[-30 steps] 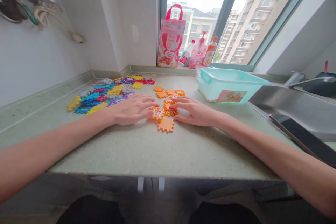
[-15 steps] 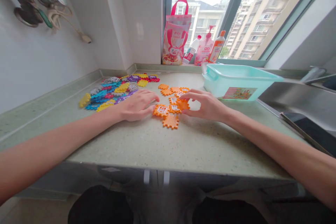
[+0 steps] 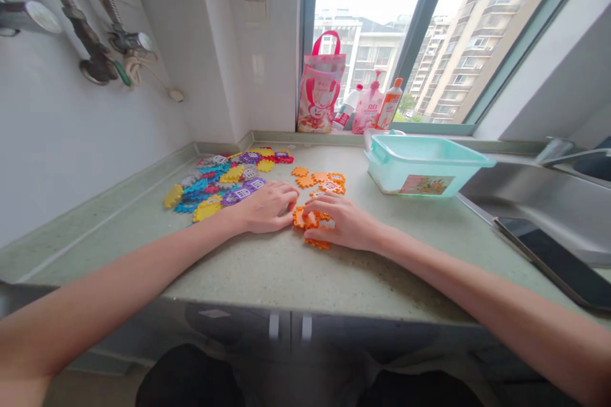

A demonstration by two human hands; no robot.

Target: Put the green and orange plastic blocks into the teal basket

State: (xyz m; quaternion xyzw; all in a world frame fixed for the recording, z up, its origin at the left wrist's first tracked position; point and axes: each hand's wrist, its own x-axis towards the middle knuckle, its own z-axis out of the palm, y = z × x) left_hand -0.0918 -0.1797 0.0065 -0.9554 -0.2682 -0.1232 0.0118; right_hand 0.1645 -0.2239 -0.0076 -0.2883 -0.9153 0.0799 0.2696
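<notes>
Both my hands rest on a small cluster of joined orange toothed tiles (image 3: 309, 219) in the middle of the green counter (image 3: 267, 267). My left hand (image 3: 267, 206) lies flat beside the cluster, fingertips touching its left edge. My right hand (image 3: 341, 222) covers the cluster's right side, fingers curled down and pressing on the tiles. Loose orange tiles (image 3: 321, 179) lie just behind. A heap of mixed coloured tiles (image 3: 224, 179) in blue, yellow, purple, grey and red sits to the left.
A mint plastic tub (image 3: 420, 165) stands at the right. A dark phone (image 3: 554, 261) lies by the steel sink edge (image 3: 525, 203). On the window sill stand a pink bag (image 3: 319, 92) and bottles (image 3: 377, 108). Pipes (image 3: 95, 44) hang on the left wall.
My right hand, which had lifted an orange tile in a pinch, has come down onto the cluster. The left hand has closed in beside it. The camera tilted up a little.
</notes>
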